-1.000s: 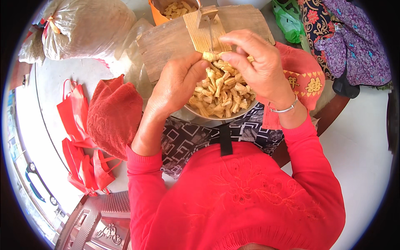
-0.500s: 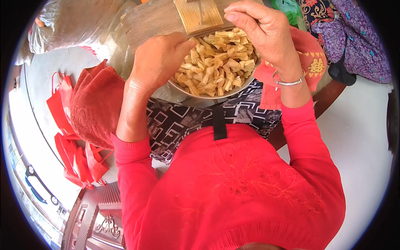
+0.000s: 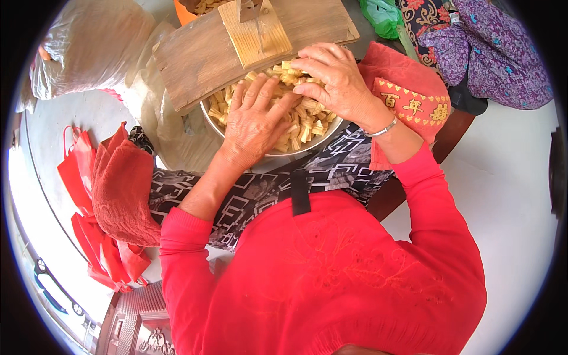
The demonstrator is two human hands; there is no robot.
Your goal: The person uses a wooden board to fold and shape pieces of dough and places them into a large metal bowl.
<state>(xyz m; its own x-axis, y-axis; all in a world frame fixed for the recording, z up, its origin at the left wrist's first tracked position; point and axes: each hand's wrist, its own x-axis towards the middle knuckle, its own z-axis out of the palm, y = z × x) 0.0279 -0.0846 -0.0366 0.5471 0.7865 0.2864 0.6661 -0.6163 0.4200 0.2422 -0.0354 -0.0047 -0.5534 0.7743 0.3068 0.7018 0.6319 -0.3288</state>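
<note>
A round metal bowl [image 3: 318,141] in front of my lap is heaped with pale yellow, knotted-looking strips [image 3: 303,125]. My left hand [image 3: 255,121] lies over the left part of the heap, fingers spread and palm down. Over the far right of the heap is my right hand [image 3: 336,83], its fingers bent but apart, with the thumb touching or just above the strips. Nothing shows as held in either hand, though the undersides of the fingers are hidden. A wooden board [image 3: 189,70], with a lighter wooden block [image 3: 255,36] on it, spans the bowl's far side.
An orange container [image 3: 184,13] with similar pieces stands behind the board. Translucent plastic bags [image 3: 94,47] fill the far left. Red towels [image 3: 124,192] cover both knees. Red bags [image 3: 109,248] lie left; a green bag [image 3: 381,18] and purple floral cloth [image 3: 497,53] sit far right.
Both hands have come down onto the strips; the left has spread its fingers and the right has left its raised pinch. The view has shifted, showing more of the board.
</note>
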